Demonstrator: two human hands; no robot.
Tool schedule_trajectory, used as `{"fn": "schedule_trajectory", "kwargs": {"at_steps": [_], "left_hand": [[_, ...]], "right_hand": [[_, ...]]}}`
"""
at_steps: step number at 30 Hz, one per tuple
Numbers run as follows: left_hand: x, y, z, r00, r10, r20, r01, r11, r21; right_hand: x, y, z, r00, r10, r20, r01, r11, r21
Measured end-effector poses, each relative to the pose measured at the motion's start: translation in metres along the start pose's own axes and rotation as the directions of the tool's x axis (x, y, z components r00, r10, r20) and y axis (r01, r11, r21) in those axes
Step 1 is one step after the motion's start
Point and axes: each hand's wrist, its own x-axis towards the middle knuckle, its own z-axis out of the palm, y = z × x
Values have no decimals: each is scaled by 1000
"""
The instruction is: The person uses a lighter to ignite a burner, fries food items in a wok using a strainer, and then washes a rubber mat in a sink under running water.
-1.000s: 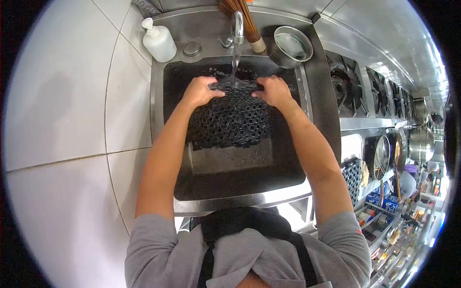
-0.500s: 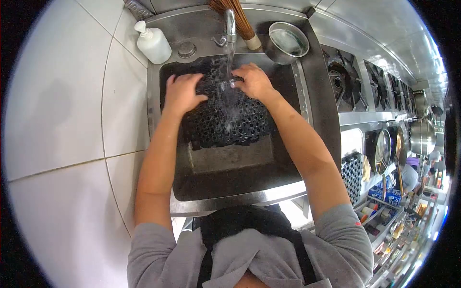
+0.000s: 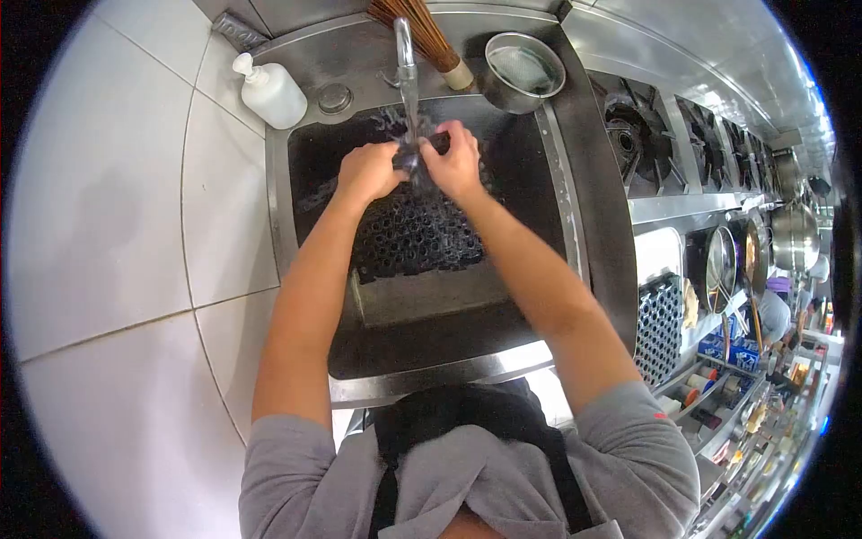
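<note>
Both hands are together under the stream from the tap point(image 3: 405, 49). My left hand point(image 3: 368, 172) is closed, with thumb and fingers at a small dark object point(image 3: 440, 142) wet by the water. My right hand point(image 3: 453, 164) grips the same object from the other side, fingers curled over it. Its kind is hard to make out through the splashing. Below the hands, a black rubber mat with round holes point(image 3: 417, 238) lies in the dark sink point(image 3: 431, 346).
A white pump bottle point(image 3: 274, 96) and a round drain cap point(image 3: 335, 98) stand at the back left. Behind the tap leans a bamboo brush point(image 3: 429, 40), beside a metal pot point(image 3: 523, 74). Stove burners point(image 3: 633, 135) line the right, with a strainer point(image 3: 721, 269) below.
My hands were spread apart over the mat. They have come together under the stream and closed on the dark object.
</note>
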Motion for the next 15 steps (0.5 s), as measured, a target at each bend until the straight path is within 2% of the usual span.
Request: {"fn": "schedule_trajectory", "kwargs": {"at_steps": [1, 2, 3, 5, 6, 7, 9, 10, 11, 13, 15], "left_hand": [[0, 3, 2, 1000, 9, -27, -9, 1000, -1], [0, 5, 4, 1000, -4, 11, 4, 1000, 19], [-2, 5, 2, 1000, -4, 12, 4, 1000, 20], [-5, 3, -3, 999, -49, -6, 49, 998, -33], [-5, 3, -6, 999, -50, -10, 49, 998, -36], [-6, 2, -8, 996, -85, 7, 85, 996, -25], [-8, -4, -4, 992, -121, 30, 122, 992, -15], [-7, -11, -1, 993, -117, 17, 117, 992, -35], [-4, -16, 2, 993, -114, 1, 114, 992, -55], [-6, -20, 5, 997, -71, -39, 68, 994, -80], [-5, -17, 2, 997, -22, -79, 14, 995, -100]], "right_hand": [[-4, -5, 9, 973, 120, -199, -136, 988, -69], [-4, -9, 16, 956, 115, -270, -131, 991, -40], [-2, -7, 17, 956, 117, -271, -132, 990, -39], [1, -1, 15, 992, -41, -122, 39, 999, -21], [4, -1, 5, 998, -66, 11, 66, 997, -43], [7, -5, -5, 997, -71, 15, 72, 996, -45], [7, -7, -22, 962, -96, 254, 101, 995, -10], [10, -1, -27, 949, -120, 292, 103, 992, 73], [11, 1, -31, 948, -127, 292, 110, 991, 73], [5, 21, -28, 954, -42, 296, -38, 966, 257], [0, 27, -25, 951, 6, 310, -69, 979, 191]]}}
